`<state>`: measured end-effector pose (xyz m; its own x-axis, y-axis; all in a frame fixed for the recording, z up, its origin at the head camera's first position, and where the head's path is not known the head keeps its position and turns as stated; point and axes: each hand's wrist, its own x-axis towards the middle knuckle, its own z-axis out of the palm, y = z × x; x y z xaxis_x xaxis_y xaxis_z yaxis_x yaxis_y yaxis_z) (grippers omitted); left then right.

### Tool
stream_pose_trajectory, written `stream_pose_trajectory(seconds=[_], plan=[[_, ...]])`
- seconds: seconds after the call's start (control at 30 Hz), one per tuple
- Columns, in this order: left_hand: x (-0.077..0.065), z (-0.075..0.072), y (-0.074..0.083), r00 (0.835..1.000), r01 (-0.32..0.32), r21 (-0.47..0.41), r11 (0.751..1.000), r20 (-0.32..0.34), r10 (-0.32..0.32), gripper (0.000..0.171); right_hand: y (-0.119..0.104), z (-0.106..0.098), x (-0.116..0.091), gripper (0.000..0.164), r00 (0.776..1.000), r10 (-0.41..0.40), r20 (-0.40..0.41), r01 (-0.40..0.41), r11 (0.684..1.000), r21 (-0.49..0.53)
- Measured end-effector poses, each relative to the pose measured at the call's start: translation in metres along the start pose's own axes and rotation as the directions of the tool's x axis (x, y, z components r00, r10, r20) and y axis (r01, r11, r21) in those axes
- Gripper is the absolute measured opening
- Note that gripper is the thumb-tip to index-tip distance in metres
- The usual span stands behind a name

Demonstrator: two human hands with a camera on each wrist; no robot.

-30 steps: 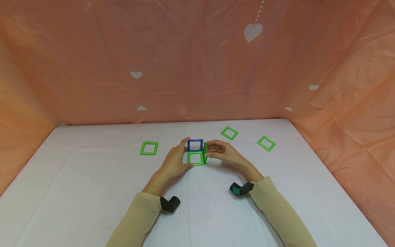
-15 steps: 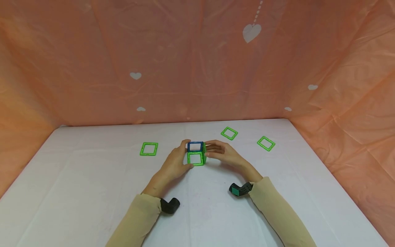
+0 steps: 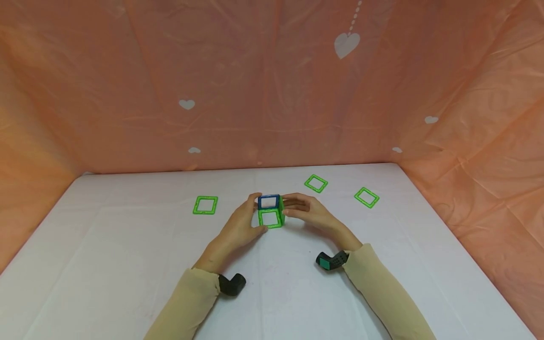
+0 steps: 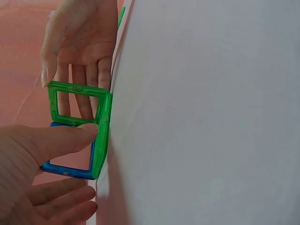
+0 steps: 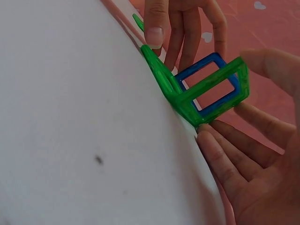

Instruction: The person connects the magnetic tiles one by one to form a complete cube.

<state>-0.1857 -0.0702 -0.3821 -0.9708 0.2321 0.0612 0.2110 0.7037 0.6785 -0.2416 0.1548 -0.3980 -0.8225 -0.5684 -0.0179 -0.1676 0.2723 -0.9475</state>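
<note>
The left hand [image 3: 241, 223] is spread in a wide C, gripping the joined squares [image 3: 268, 209] from the left between its thumb, at the near edge, and a finger at the far side. The right hand [image 3: 312, 212] faces it, partly open with fingers gently bent, its thumb and forefinger holding the outer green square by its upper corners. These pieces sit between the hands, around the middle of the worktop [image 3: 127, 255]: a flat green square [image 3: 260, 218] on the cloth, a blue square [image 3: 268, 195] standing along its far edge, and an upright green square [image 3: 282, 211] standing along its right edge. Three loose green squares lie flat further out: one well to the left [image 3: 206, 197], one behind and to the right [image 3: 312, 188], and one farther right [image 3: 363, 202]. Black wrist devices [image 3: 232, 284] show at both cuffs, below beige sleeves [image 3: 182, 304]. White cloth covers the surface, and an orange-pink curtain [image 3: 263, 85] with pale hearts [image 3: 346, 45] hangs beyond it and down the sides.
</note>
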Motion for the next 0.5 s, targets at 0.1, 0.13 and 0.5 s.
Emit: stream_pose_trajectory(seconds=[0.1, 0.13, 0.5], plan=[[-0.0012, -0.0009, 0.0001, 1.000, -0.021, -0.007, 1.000, -0.007, 0.021, 0.079, 0.0007, -0.0013, -0.0004, 0.047, 1.000, -0.001, -0.001, 0.001, 1.000, -0.003], [-0.0016, -0.0010, -0.0002, 1.000, -0.029, -0.009, 1.000, -0.010, 0.029, 0.078, 0.0006, -0.0016, -0.0007, 0.047, 1.000, -0.004, -0.001, 0.004, 1.000, -0.008], [-0.0030, -0.0021, -0.0029, 0.997, -0.068, -0.039, 0.997, -0.027, 0.067, 0.055, 0.0031, -0.0037, -0.0013, 0.046, 0.997, -0.070, 0.023, 0.070, 0.997, -0.012]])
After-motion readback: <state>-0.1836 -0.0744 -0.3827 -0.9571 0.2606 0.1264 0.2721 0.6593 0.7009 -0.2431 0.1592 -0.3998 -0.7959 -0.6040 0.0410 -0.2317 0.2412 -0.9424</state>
